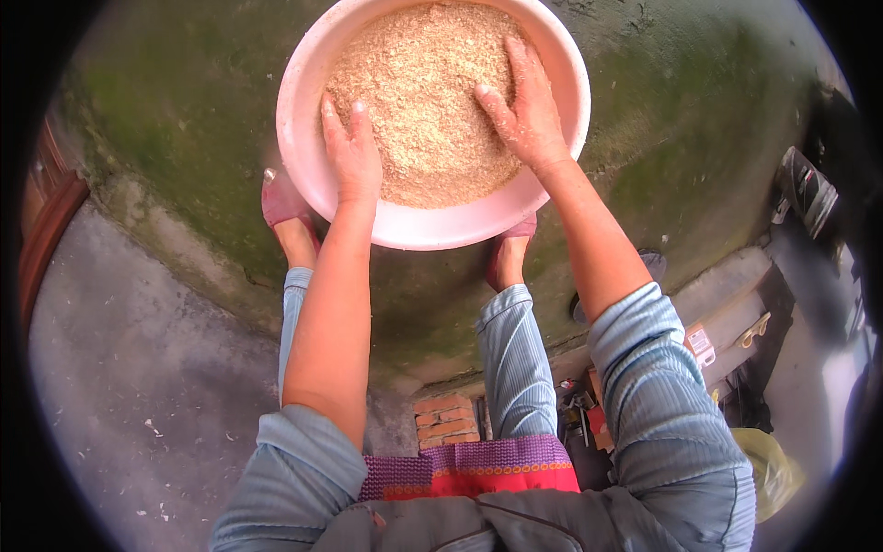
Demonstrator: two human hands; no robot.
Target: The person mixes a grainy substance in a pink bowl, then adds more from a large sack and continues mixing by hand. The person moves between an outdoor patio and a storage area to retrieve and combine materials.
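A wide pink plastic basin (428, 229) stands before me, filled with coarse, pale tan meal that looks like bran or crushed grain (431, 103). My left hand (353, 155) rests at the left side of the meal, thumb and a finger apart, with its other fingertips hidden. At the right, my right hand (531, 114) lies against the meal beside the inner wall, thumb spread away from the fingers. Bits of meal cling to both hands. Neither hand visibly grips anything.
My feet in red shoes (283, 196) flank the basin on the mossy concrete floor (186, 117). Bricks (447, 421), a pale container (701, 345) and a yellowish plastic bag (766, 469) lie behind me. A curved brown wooden edge (52, 228) is at the far left.
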